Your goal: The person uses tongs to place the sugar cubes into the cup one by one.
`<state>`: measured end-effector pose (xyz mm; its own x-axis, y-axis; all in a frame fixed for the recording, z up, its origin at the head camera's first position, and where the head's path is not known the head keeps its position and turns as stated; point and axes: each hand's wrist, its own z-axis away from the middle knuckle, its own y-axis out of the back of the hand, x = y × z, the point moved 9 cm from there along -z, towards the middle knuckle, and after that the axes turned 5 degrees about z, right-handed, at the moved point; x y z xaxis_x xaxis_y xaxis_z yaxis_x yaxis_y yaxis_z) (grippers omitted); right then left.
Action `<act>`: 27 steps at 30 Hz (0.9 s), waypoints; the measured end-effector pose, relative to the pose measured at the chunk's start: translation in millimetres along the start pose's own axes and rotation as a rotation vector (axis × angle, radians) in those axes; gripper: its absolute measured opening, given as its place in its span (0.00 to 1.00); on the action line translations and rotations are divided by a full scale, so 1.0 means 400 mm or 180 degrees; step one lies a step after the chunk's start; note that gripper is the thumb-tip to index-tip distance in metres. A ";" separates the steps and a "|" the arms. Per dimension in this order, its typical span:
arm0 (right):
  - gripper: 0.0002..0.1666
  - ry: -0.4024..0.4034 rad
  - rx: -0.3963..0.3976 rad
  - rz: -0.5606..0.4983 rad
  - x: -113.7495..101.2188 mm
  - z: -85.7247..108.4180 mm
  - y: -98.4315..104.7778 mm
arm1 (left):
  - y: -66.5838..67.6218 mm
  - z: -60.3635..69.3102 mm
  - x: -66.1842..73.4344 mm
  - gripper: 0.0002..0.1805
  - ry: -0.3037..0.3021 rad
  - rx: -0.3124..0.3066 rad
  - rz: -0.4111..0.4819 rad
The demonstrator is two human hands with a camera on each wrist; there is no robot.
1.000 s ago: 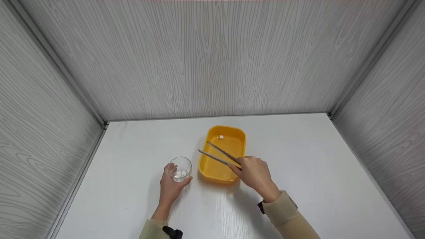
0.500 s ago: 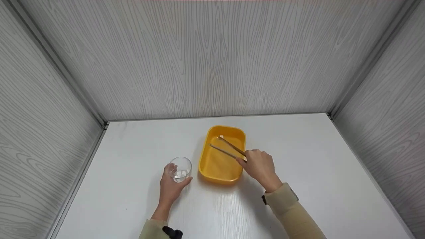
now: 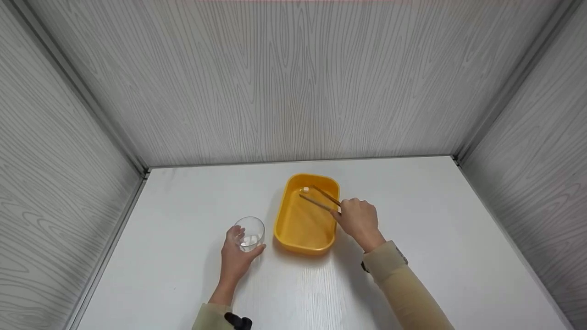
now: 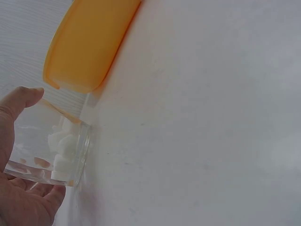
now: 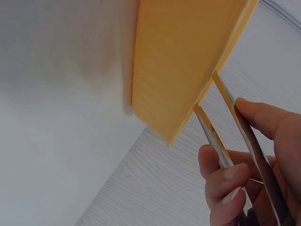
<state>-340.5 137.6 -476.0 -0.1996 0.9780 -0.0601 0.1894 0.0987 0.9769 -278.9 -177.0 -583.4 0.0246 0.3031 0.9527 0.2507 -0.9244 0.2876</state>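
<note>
My left hand (image 3: 236,261) grips a clear drinking glass (image 4: 40,136) standing on the table, thumb on one side and fingers round the other. Several white cubes (image 4: 66,146) lie at the bottom of the glass. In my right hand (image 3: 360,220) is a pair of metal tongs (image 5: 249,136), held between thumb and fingers with the arms spread. The tong tips reach over the rim into a yellow tray (image 3: 302,229). One small white cube (image 3: 306,189) lies near the tray's far end, close to the tips; whether they touch it cannot be told.
The white table (image 3: 403,201) is bounded by grey wood-grain panels at the back (image 3: 293,91) and at both sides. The tray stands just right of the glass, with a narrow gap between them.
My right hand has moved away from me and slightly right, carrying the tong tips from above the tray's left rim to beside the white cube. The left hand and glass have stayed put.
</note>
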 end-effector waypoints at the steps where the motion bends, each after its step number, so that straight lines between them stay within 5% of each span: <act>1: 0.24 0.0005 0.0012 0.0009 0.000 -0.003 0.000 | 0.000 0.000 0.000 0.51 0.0003 -0.0002 0.0004; 27: 0.20 0.0132 -0.0200 0.0477 -0.026 -0.057 -0.049 | 0.000 0.001 0.004 0.50 0.0006 0.0001 -0.0018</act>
<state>-364.1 121.3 -489.9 -0.2133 0.9724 0.0946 0.1599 -0.0608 0.9853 -278.3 -176.3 -581.8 0.0214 0.3079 0.9512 0.2512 -0.9225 0.2930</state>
